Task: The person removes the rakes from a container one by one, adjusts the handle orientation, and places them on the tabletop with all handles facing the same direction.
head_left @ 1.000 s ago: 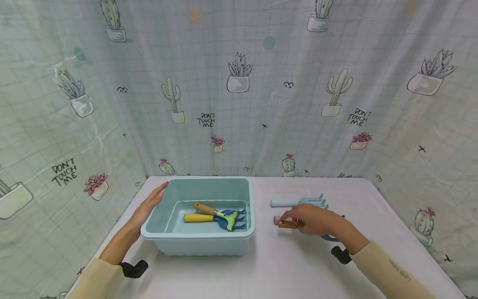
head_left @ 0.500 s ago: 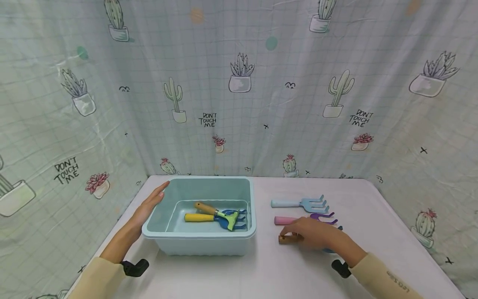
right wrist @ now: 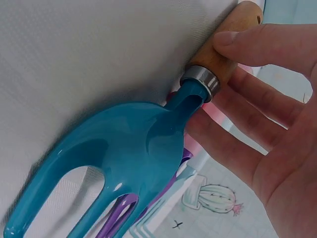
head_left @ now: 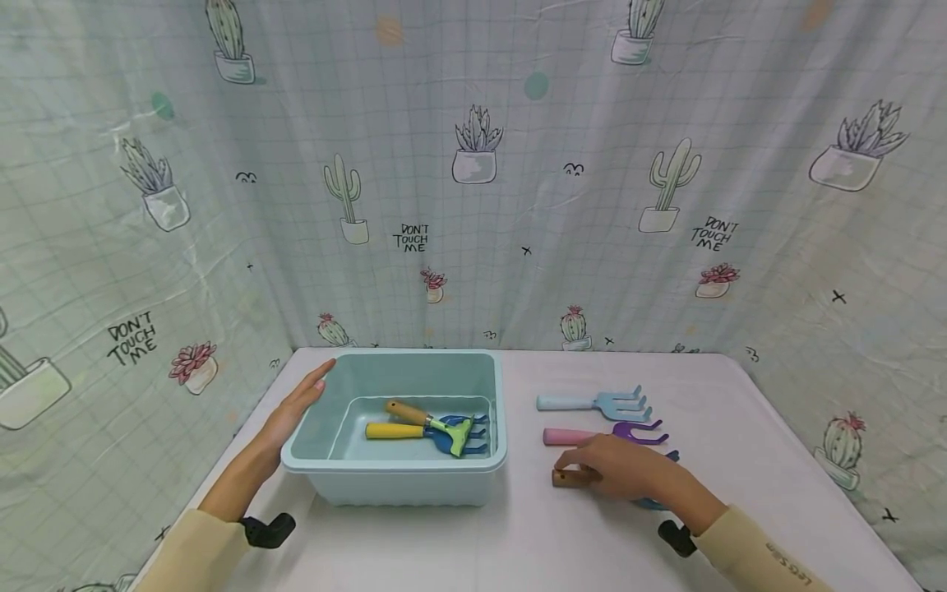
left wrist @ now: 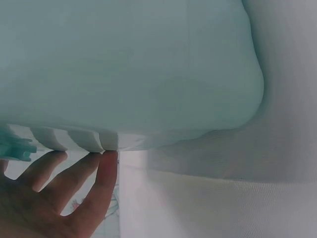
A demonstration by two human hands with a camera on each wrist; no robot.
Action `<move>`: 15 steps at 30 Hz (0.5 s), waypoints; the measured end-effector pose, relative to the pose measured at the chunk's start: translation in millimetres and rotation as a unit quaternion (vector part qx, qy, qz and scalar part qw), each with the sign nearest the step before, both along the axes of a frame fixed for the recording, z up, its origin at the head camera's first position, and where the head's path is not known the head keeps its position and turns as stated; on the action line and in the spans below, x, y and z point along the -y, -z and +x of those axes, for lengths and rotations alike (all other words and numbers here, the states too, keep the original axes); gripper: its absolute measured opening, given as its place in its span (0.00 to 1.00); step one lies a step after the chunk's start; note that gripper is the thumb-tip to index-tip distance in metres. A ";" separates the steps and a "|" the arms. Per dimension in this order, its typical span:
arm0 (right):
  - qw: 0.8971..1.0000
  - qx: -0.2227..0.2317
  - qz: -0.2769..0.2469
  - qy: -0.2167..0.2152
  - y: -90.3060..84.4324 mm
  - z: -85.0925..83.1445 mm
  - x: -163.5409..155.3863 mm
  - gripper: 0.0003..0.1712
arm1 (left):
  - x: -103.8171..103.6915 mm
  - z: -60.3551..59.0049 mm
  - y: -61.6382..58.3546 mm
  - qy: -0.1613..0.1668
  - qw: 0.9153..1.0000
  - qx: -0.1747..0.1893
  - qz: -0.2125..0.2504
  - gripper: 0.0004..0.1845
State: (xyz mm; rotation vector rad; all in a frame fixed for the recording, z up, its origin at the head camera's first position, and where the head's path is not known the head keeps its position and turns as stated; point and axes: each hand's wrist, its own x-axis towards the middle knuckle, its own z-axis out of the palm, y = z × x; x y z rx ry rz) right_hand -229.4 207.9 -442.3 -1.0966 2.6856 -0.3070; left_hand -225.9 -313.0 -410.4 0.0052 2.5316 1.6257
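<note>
Curtain (head_left: 473,164) behind bench (head_left: 518,543) reads "DON'T TOUCH ME". Pale blue tub (head_left: 395,477) at centre-left; left hand (head_left: 292,407) flat vs its left wall, fingers straight, gripping nothing. Right hand (head_left: 617,469) palm-down, fingers curled round wooden handle of teal fork (right wrist: 124,168), lying on bench right of tub, near pink-handled purple fork (head_left: 599,434). Sleeve print unreadable.

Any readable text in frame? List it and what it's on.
"DON'T TOUCH ME": printed on the cactus curtain, three times: left, centre, right.
Print on the right sleeve: too small and blurred to read.
Tools and tub: no text visible.
</note>
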 end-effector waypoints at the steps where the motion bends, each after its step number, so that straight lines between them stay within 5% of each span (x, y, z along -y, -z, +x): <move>1: 1.000 0.001 0.000 0.001 0.2 0.1 0.2 0.26 | 0.0 0.0 0.0 0.000 1.000 0.000 0.000 0.36; 15: 1.000 -0.018 0.004 0.003 4.6 -0.8 0.0 0.26 | 0.9 -0.9 2.5 -0.002 1.000 0.001 0.005 0.36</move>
